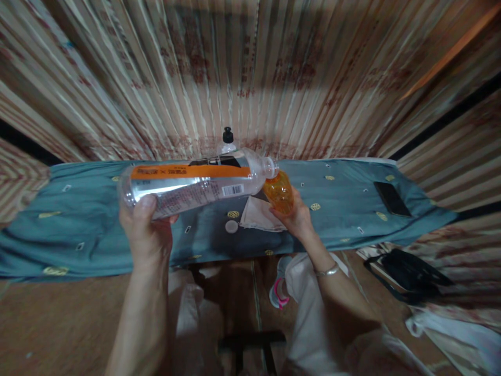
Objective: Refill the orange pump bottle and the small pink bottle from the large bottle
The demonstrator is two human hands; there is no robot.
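My left hand is wrapped round the base of a large clear plastic bottle with an orange label stripe, held almost horizontal. Its open neck points right and touches the top of a small orange container. My right hand grips that orange container from below, just above the table. A white bottle cap lies on the blue cloth between my hands, next to a folded white cloth.
A table draped in a blue patterned cloth spans the view. A black-capped bottle stands at its back against the striped curtain. A dark phone lies at the right. A black bag sits on the floor at right.
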